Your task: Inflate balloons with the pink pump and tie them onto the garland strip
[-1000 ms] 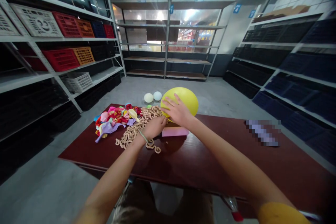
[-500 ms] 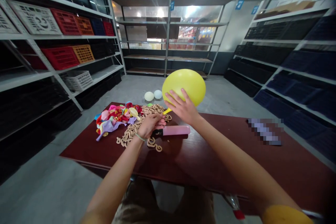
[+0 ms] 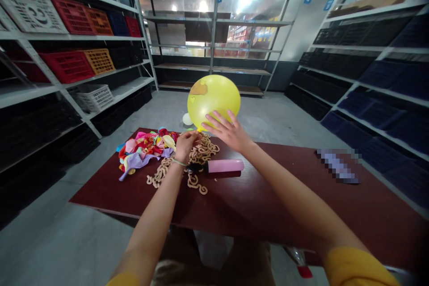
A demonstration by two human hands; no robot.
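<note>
A blown-up yellow balloon [image 3: 217, 94] with an orange patch on its upper left stands over the table's far edge. My left hand [image 3: 186, 146] has its fingers pinched together at the balloon's neck. Against the lower right of the balloon lies my right hand [image 3: 231, 133], fingers spread and flat. Below the hands rests a pink hand pump [image 3: 226, 166] with a black end partly behind my left wrist. Many tan curled pieces [image 3: 204, 149] are heaped around it. To the left is a pile of limp, colourful balloons [image 3: 142, 147].
The dark red table [image 3: 261, 205] carries a blurred flat object [image 3: 338, 166] at right. A pale balloon [image 3: 187, 119] is on the floor beyond. Shelves with red crates [image 3: 69, 66] line the left; dark crates [image 3: 368, 94] fill the right racks. A rack [image 3: 214, 31] stands at the back.
The yellow balloon has moved left and turned more upright, now showing its orange patch. My left hand shifted slightly up and left; my right hand stays spread against the balloon.
</note>
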